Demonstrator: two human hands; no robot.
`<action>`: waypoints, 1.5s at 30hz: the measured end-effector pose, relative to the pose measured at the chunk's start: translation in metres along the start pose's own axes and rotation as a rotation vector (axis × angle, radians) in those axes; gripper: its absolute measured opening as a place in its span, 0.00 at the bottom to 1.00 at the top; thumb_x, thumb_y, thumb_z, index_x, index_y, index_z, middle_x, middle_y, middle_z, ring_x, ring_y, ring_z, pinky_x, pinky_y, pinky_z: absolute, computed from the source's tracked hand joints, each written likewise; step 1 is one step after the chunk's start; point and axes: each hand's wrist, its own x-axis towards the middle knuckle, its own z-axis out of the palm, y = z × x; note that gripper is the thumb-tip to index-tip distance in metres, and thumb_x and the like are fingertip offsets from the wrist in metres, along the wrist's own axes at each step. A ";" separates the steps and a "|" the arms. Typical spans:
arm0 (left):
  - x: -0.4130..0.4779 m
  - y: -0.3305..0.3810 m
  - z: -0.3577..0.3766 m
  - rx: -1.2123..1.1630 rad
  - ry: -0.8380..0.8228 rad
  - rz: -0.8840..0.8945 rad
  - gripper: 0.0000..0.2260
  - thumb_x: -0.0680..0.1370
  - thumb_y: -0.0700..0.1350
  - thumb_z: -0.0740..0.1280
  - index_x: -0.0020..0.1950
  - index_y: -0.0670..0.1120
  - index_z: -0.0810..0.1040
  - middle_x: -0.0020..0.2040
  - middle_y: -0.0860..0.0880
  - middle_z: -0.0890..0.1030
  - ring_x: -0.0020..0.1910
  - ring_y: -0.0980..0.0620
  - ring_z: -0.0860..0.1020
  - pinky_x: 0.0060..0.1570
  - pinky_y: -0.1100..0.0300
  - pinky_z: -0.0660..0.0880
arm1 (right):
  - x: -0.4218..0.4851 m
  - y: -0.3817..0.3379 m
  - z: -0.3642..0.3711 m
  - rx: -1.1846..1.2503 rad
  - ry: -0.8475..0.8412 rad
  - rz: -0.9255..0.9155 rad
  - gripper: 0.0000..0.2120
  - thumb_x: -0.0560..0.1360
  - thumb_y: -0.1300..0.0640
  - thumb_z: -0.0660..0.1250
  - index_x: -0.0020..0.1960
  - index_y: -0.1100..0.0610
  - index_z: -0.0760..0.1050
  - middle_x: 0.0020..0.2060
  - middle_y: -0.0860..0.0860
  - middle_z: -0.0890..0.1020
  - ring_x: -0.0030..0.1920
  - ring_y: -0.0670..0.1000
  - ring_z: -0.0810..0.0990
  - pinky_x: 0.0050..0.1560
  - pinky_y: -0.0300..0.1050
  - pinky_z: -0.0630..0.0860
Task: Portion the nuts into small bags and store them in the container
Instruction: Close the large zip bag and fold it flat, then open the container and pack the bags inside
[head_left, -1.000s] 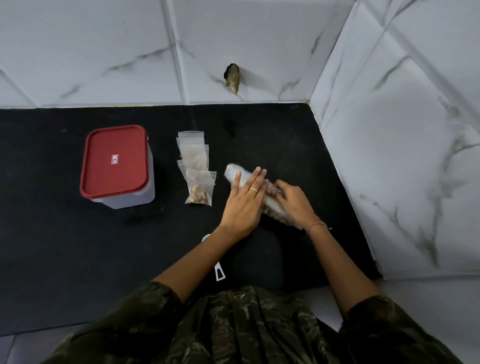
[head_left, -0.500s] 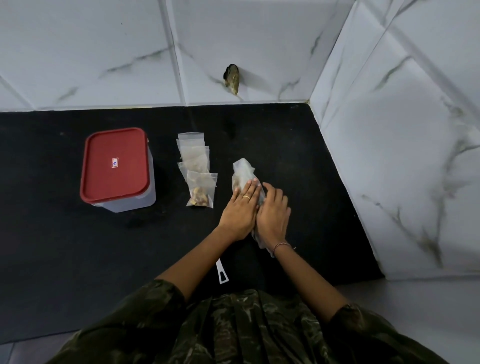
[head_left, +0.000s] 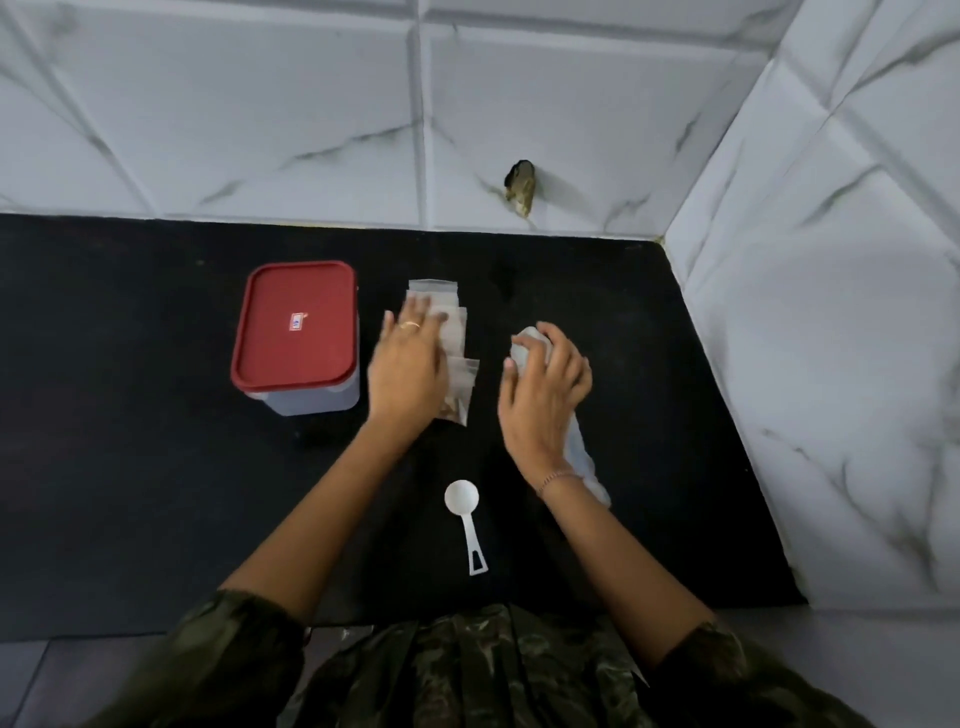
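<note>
Right hand (head_left: 543, 395) grips nut bag (head_left: 527, 345); left hand (head_left: 408, 364) near container (head_left: 311, 400) edge.

No text we can read
We find one small sticker (head_left: 296, 322) on the red container lid (head_left: 311, 291), its print too tiny to make out.

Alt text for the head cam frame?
A person's right hand grips a large plastic bag while the left hand reaches over a row of small zip bags on a black surface. A red-lidded container stands to their left; a white scoop lies nearer the person.
</note>
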 end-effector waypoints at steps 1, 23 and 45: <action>0.002 -0.012 -0.008 0.002 0.055 -0.064 0.19 0.79 0.36 0.59 0.70 0.44 0.71 0.76 0.44 0.63 0.77 0.48 0.56 0.76 0.52 0.50 | 0.004 -0.014 0.003 0.060 0.009 -0.038 0.11 0.75 0.56 0.62 0.58 0.52 0.72 0.63 0.52 0.70 0.64 0.53 0.68 0.65 0.56 0.65; -0.031 -0.140 -0.059 -0.218 0.074 -0.622 0.21 0.79 0.33 0.58 0.73 0.40 0.68 0.66 0.39 0.74 0.65 0.40 0.73 0.64 0.47 0.71 | 0.001 -0.119 0.055 0.561 -0.640 0.178 0.21 0.78 0.57 0.64 0.70 0.55 0.68 0.58 0.55 0.77 0.57 0.51 0.76 0.55 0.39 0.72; -0.151 -0.084 -0.059 -0.630 0.116 -0.632 0.19 0.80 0.37 0.63 0.70 0.47 0.72 0.55 0.51 0.75 0.52 0.54 0.76 0.56 0.58 0.74 | -0.112 -0.078 -0.028 0.232 -0.337 -0.018 0.23 0.76 0.55 0.65 0.69 0.57 0.66 0.61 0.52 0.66 0.59 0.50 0.69 0.60 0.46 0.73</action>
